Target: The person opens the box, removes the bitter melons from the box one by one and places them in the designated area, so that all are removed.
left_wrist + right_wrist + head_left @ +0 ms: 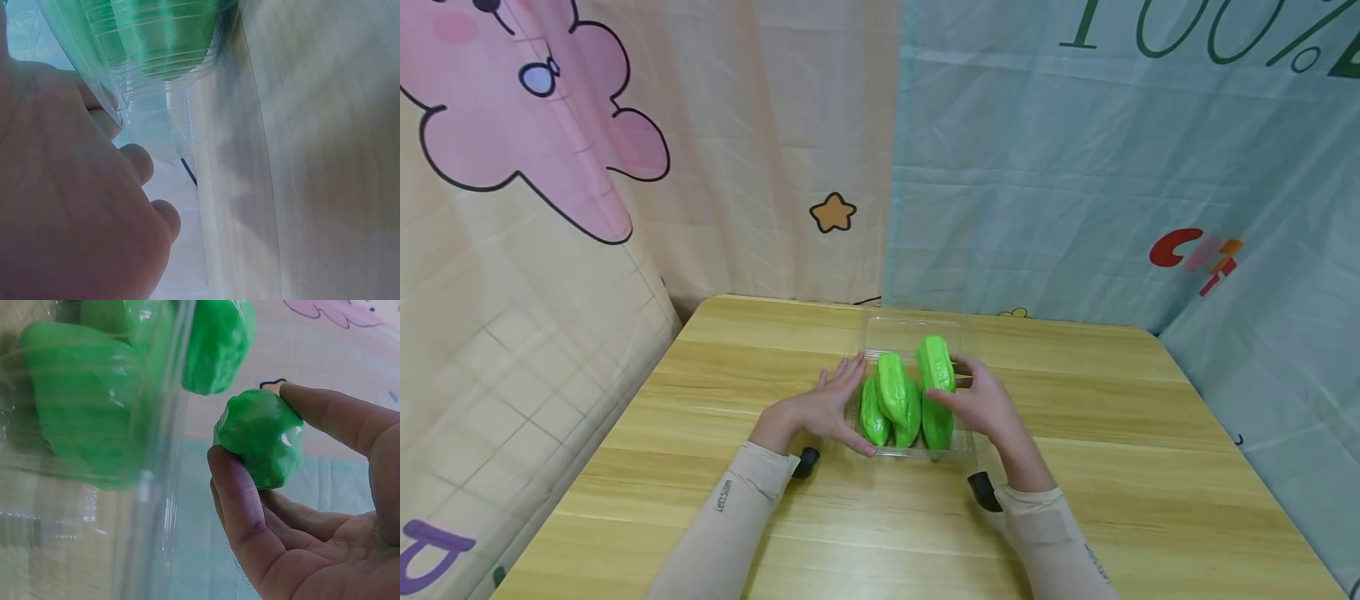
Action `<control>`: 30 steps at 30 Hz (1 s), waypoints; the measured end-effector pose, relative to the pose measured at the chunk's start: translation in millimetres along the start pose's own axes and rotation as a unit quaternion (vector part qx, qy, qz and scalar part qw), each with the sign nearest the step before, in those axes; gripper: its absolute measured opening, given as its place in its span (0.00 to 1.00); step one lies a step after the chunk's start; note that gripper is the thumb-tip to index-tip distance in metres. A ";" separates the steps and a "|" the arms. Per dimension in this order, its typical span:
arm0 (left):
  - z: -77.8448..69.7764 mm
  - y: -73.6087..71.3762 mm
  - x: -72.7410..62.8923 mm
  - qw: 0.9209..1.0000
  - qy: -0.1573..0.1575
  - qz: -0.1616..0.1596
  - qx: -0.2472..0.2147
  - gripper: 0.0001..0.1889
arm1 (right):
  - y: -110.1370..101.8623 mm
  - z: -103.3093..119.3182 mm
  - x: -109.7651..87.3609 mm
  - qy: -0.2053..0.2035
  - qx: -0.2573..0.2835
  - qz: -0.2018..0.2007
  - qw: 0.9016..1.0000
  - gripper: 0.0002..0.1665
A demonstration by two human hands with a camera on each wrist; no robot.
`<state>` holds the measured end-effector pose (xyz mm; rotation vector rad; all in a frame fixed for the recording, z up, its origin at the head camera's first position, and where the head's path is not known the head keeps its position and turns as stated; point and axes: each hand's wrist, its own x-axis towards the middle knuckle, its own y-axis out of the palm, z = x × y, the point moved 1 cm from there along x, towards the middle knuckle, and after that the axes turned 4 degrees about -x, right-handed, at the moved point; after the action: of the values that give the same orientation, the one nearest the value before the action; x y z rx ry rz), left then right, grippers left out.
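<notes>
A clear plastic box (917, 453) on the table holds several bright green, lumpy, elongated bitter melons (892, 387) with a shiny surface. My left hand (816, 412) spreads along the box's left side, thumb near the front corner and fingertips at the rim; in the left wrist view, some fingertips stand free of the wall. Between thumb and fingers, my right hand (985, 404) pinches another bitter melon (259, 434) above the box's right side. In the head view it overlaps the melon (937, 425) beneath it. The right wrist view shows its rounded end between the fingertips.
The box's transparent lid (895, 333) stands opened at the back. Wood-grain tabletop (760, 350) surrounds the box. Printed curtains (760, 167) hang behind and beside the table. Black straps (983, 492) sit at both wrists, over beige sleeves.
</notes>
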<state>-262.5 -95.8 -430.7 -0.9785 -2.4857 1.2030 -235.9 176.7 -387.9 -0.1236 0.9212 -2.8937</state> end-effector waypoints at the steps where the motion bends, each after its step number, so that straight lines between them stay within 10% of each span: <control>1: -0.4 -0.1 -0.1 1.000 0.000 0.000 0.000 0.78 | -1.4 0.0 -0.2 0.004 0.002 -0.001 1.000 0.44; 30: -4.4 -0.8 -1.5 0.999 -0.018 0.006 0.027 0.80 | -49.8 -17.7 -2.0 0.026 0.015 -0.036 0.999 0.46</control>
<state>-259.8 -94.5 -427.1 -0.9669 -2.4637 1.2952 -239.4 227.5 -373.5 -0.0812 0.8996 -2.9896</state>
